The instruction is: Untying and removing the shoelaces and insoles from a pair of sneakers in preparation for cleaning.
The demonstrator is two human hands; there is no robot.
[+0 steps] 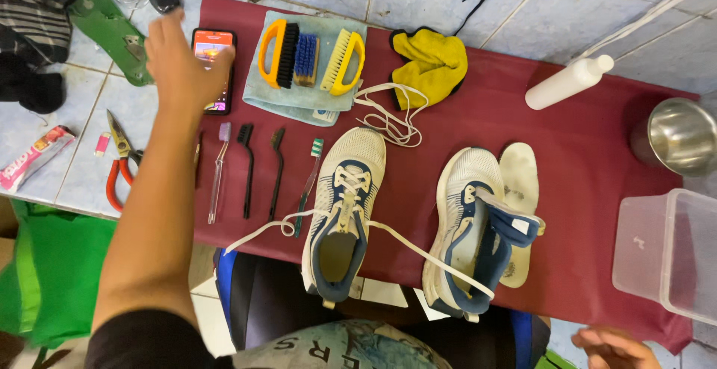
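Observation:
My left hand (179, 59) reaches far forward over the left end of the maroon mat (582, 160), its fingers resting on a phone with a lit red screen (215, 66); it holds nothing. Only the fingers of my right hand (614, 348) show at the bottom right edge, empty and loosely spread. Two white-and-navy sneakers lie on the mat: the left one (342, 212) with a loose white lace, the right one (467, 231) with its tongue pulled out and a white insole (519, 190) beside it.
Orange, blue and yellow scrub brushes (310, 59) lie on a pale towel. A row of thin brushes and toothbrushes (258, 171), a yellow cloth (433, 63), a white bottle (569, 81), a steel cup (680, 136) and a clear tub (668, 253) sit around. Pliers (118, 160) lie left on the tiles.

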